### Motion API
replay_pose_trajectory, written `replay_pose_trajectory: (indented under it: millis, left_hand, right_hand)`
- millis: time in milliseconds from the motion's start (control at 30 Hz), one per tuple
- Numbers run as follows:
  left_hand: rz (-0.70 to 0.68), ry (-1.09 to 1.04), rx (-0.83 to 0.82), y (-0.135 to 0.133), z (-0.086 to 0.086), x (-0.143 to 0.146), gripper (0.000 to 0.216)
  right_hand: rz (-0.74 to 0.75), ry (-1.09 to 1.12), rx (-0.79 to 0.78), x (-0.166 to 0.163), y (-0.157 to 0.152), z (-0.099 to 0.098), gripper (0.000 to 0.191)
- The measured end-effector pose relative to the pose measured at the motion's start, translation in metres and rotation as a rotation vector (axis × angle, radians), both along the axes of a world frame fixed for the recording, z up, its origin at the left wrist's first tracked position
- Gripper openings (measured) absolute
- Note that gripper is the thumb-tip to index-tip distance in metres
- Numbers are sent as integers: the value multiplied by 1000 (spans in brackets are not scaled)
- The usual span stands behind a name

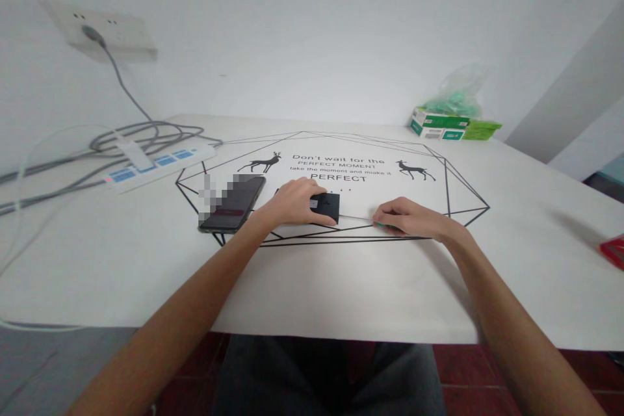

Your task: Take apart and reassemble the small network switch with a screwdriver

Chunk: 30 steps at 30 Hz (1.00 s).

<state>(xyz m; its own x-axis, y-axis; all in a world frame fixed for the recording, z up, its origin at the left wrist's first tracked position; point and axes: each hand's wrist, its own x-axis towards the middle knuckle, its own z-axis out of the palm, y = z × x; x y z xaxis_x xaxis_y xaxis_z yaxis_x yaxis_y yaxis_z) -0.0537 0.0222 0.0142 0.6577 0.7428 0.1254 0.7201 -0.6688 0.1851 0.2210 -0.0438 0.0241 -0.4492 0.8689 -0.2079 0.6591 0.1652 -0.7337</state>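
Note:
My left hand (291, 203) rests on the table with its fingers curled over a small black box (325, 207), holding it down. A thin pale strip (355, 216) runs from the box's right side towards my right hand (404, 217). That hand is closed in a pinch on a small green object (379, 225) at the strip's end; what it is I cannot make out. Both hands lie on the white tablecloth (341, 286) printed with black lines, deer and lettering.
A dark phone (233, 204) lies just left of my left hand. A power strip (158, 164) with grey cables sits at the back left, under a wall socket (104, 32). Green boxes (439, 125) with a plastic bag stand at the back right. A red object (614, 249) shows at the right edge.

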Motion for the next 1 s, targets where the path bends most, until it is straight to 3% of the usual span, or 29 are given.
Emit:
replay_pose_trajectory:
  millis: [400, 600, 800, 1000]
  left_hand:
    - [-16, -11, 8, -1, 0, 1, 80]
    - [-25, -10, 22, 1, -1, 0, 81]
    - [-12, 0, 6, 0, 1, 1, 81]
    - [-11, 9, 14, -1, 2, 1, 79]
  right_hand:
    - [-46, -38, 157, 10, 4, -6, 35]
    - [-79, 1, 2, 4, 1, -8, 39]
    - [-51, -94, 184, 3, 3, -9, 31]
    - [-14, -162, 126, 6, 1, -2, 41]
